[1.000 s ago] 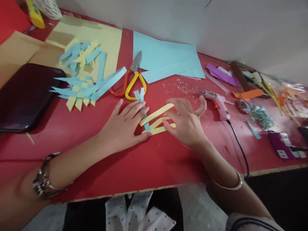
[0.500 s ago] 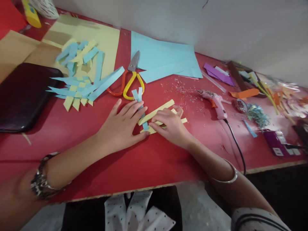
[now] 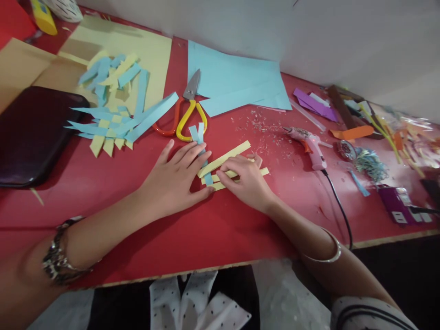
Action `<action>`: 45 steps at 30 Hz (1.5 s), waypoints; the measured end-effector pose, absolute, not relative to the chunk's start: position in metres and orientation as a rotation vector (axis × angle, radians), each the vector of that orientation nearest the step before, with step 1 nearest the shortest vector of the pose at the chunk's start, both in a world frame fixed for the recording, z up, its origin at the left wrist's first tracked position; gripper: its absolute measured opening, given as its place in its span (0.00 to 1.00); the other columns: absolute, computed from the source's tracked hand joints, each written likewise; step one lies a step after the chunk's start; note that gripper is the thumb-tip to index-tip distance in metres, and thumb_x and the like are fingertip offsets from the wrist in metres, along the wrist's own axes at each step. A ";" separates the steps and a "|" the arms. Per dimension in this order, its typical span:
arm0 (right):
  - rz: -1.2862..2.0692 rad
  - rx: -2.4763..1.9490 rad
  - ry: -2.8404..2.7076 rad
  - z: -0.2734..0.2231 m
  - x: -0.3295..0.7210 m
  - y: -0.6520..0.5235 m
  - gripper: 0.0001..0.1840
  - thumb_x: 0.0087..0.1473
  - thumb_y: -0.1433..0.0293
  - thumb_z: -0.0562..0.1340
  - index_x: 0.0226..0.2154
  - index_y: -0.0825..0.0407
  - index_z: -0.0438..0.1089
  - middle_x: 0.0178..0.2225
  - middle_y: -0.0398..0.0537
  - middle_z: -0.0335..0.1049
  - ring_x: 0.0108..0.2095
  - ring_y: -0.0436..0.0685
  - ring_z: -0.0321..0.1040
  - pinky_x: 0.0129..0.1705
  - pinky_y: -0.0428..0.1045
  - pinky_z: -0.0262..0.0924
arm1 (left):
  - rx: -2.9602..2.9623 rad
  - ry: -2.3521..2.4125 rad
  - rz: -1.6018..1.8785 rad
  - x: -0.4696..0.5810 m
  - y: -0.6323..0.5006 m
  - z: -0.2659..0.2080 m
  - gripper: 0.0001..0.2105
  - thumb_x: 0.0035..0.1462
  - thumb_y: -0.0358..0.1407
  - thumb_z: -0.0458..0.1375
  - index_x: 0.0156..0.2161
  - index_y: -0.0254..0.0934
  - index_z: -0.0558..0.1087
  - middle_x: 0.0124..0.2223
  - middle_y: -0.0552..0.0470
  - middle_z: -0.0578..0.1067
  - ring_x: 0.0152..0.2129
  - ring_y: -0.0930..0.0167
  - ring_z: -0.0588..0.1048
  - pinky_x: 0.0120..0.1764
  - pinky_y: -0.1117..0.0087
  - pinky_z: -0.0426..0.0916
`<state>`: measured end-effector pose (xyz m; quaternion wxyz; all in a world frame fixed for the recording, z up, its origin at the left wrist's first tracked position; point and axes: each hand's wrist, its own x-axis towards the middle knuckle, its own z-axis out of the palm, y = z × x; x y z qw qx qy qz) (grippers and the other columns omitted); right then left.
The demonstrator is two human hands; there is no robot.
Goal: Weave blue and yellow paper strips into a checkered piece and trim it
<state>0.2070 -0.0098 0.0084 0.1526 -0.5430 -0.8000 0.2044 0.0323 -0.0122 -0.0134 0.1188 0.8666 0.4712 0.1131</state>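
My left hand (image 3: 172, 173) lies flat with its fingers spread, pressing on blue paper strips (image 3: 209, 179) and the left ends of several yellow paper strips (image 3: 225, 158). The blue strips pass under its fingertips, and their forked upper ends show beyond them. The yellow strips run crosswise over and under the blue. My right hand (image 3: 245, 181) is bent over the yellow strips, thumb and forefinger pinched on one of them; its other fingers curl behind, partly hidden. Just beyond my left fingertips lie scissors (image 3: 192, 91) with red and yellow handles.
A woven blue and yellow paper piece (image 3: 112, 126) lies left, beside a dark phone-like slab (image 3: 37, 137). Light blue sheets (image 3: 237, 75) are at the back. On the right are a pink glue gun (image 3: 309, 144) with its cord, a purple power strip (image 3: 395, 204) and paper scraps.
My right hand has shifted slightly on the yellow strips, and the left end of a middle strip shows more. My left hand stays in place.
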 end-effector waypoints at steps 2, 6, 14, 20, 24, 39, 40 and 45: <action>0.586 -1.565 -2.299 0.009 0.208 -0.009 0.12 0.52 0.71 0.55 0.18 0.53 0.61 0.23 0.38 0.67 0.29 0.49 0.61 0.40 0.52 0.39 | 2.528 1.379 0.337 0.033 -0.012 -0.013 0.29 0.56 0.49 0.45 0.58 0.34 0.57 0.61 0.43 0.56 0.58 0.58 0.53 0.58 0.48 0.39; 0.650 -1.586 -2.329 0.010 0.211 -0.006 0.12 0.53 0.68 0.55 0.20 0.53 0.63 0.24 0.39 0.69 0.28 0.49 0.61 0.37 0.51 0.39 | 2.527 1.385 0.326 0.032 -0.013 -0.013 0.29 0.55 0.49 0.45 0.58 0.34 0.56 0.62 0.43 0.56 0.59 0.58 0.53 0.58 0.48 0.39; 0.759 -1.561 -2.319 0.011 0.215 -0.006 0.12 0.54 0.64 0.56 0.24 0.52 0.67 0.26 0.39 0.71 0.27 0.48 0.63 0.38 0.51 0.39 | 2.539 1.371 0.310 0.032 -0.012 -0.013 0.30 0.56 0.49 0.44 0.59 0.33 0.56 0.62 0.43 0.55 0.59 0.59 0.52 0.59 0.48 0.39; 0.779 -1.536 -2.285 0.010 0.214 -0.005 0.11 0.54 0.64 0.57 0.25 0.50 0.70 0.28 0.38 0.74 0.29 0.49 0.66 0.40 0.51 0.41 | 2.537 1.372 0.334 0.031 -0.012 -0.014 0.29 0.55 0.49 0.45 0.59 0.36 0.56 0.62 0.44 0.55 0.59 0.59 0.52 0.59 0.49 0.38; 0.753 -1.536 -2.312 0.012 0.213 -0.005 0.11 0.53 0.65 0.57 0.24 0.51 0.70 0.26 0.39 0.73 0.29 0.50 0.66 0.38 0.50 0.42 | 2.533 1.368 0.347 0.031 -0.012 -0.014 0.29 0.55 0.49 0.45 0.58 0.35 0.57 0.62 0.44 0.55 0.59 0.59 0.52 0.59 0.48 0.38; 0.744 -1.552 -2.353 0.012 0.214 -0.005 0.12 0.53 0.67 0.56 0.22 0.53 0.66 0.25 0.38 0.71 0.27 0.48 0.64 0.37 0.50 0.39 | 2.544 1.361 0.340 0.031 -0.012 -0.014 0.30 0.56 0.49 0.45 0.59 0.33 0.56 0.62 0.43 0.55 0.59 0.59 0.52 0.59 0.47 0.39; 0.741 -1.547 -2.353 0.011 0.214 -0.005 0.12 0.53 0.67 0.56 0.22 0.53 0.65 0.24 0.37 0.70 0.27 0.48 0.64 0.37 0.50 0.39 | 2.544 1.361 0.339 0.031 -0.012 -0.014 0.30 0.56 0.49 0.45 0.59 0.32 0.56 0.62 0.43 0.55 0.59 0.59 0.52 0.59 0.47 0.39; 0.734 -1.557 -2.360 0.010 0.214 -0.005 0.12 0.53 0.67 0.56 0.21 0.54 0.62 0.23 0.38 0.68 0.26 0.47 0.61 0.37 0.50 0.38 | 2.539 1.368 0.318 0.032 -0.012 -0.014 0.30 0.55 0.50 0.45 0.59 0.33 0.56 0.62 0.43 0.54 0.59 0.59 0.52 0.58 0.48 0.38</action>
